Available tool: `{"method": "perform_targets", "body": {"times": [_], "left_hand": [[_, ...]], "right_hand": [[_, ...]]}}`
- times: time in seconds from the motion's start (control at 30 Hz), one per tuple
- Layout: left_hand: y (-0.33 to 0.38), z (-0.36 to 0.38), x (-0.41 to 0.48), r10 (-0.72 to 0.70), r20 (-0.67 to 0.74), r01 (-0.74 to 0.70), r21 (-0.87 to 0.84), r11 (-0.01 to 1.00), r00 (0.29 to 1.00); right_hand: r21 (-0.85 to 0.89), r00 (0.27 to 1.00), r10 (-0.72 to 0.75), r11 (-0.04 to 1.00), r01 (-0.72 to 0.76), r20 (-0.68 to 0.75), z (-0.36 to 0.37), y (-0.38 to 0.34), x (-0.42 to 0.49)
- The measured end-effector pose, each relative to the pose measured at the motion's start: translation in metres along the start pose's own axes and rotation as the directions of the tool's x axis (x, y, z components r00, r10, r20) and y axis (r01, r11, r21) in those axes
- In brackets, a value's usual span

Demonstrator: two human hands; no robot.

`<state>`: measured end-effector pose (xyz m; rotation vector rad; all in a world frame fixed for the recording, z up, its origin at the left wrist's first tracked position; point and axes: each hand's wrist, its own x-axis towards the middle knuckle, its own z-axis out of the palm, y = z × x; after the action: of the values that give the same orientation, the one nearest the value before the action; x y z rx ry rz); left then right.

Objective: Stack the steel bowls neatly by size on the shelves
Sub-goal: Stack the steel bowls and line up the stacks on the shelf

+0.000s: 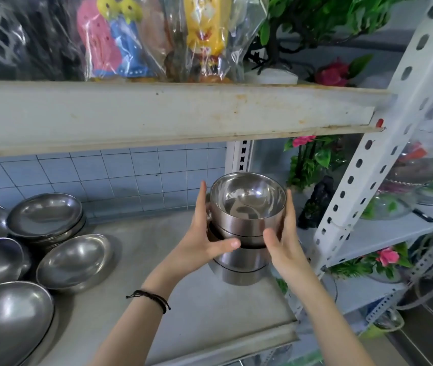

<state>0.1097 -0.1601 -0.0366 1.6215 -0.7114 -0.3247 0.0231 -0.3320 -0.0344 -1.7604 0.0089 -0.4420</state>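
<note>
A stack of deep steel bowls (244, 262) stands on the grey shelf (197, 307) near its right end. The top bowl (248, 204) shows its shiny inside. My left hand (205, 233) grips the stack's left side, thumb across the front. My right hand (281, 233) grips the right side, fingers up along the bowl wall. Shallow wide steel bowls lie at the left: a nested pair (45, 216) at the back, a single one (74, 260) tilted in the middle, and larger ones (9, 318) at the front left edge.
The upper shelf board (170, 112) hangs low over the stack, with wrapped toys (120, 40) on it. A white perforated upright (368, 165) stands just right of the stack. Behind it sit artificial flowers (310, 159) and glassware (395, 204). Blue tiles back the shelf.
</note>
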Motion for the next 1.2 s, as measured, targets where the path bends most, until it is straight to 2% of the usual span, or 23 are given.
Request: {"method": "perform_targets", "body": {"times": [0.1, 0.37, 0.67, 0.9, 1.03, 1.2], "left_hand": [[-0.009, 0.001, -0.002, 0.016, 0.045, -0.017, 0.025, 1.000, 0.999], [-0.015, 0.004, -0.004, 0.067, 0.023, -0.067, 0.029, 0.997, 0.997], [-0.022, 0.014, -0.010, 0.104, -0.068, -0.101, 0.049, 0.994, 0.992], [-0.022, 0.014, -0.012, 0.078, -0.039, -0.077, 0.031, 0.997, 0.996], [-0.031, 0.016, -0.016, 0.055, -0.008, -0.055, 0.051, 0.997, 0.998], [-0.034, 0.021, -0.022, 0.075, -0.081, -0.067, 0.093, 0.993, 0.994]], "right_hand": [[-0.010, 0.999, 0.033, 0.999, -0.034, -0.026, 0.003, 0.006, -0.002], [0.065, 0.995, 0.086, 0.994, -0.083, -0.049, 0.013, 0.012, -0.004], [0.020, 0.998, 0.004, 1.000, -0.003, -0.061, 0.015, 0.009, -0.005], [0.005, 0.996, -0.048, 0.999, 0.048, -0.077, 0.015, 0.008, -0.008], [0.042, 1.000, 0.002, 0.999, -0.002, 0.018, 0.011, 0.022, -0.016], [0.072, 0.998, 0.022, 0.997, -0.026, 0.067, 0.014, 0.037, -0.026]]}}
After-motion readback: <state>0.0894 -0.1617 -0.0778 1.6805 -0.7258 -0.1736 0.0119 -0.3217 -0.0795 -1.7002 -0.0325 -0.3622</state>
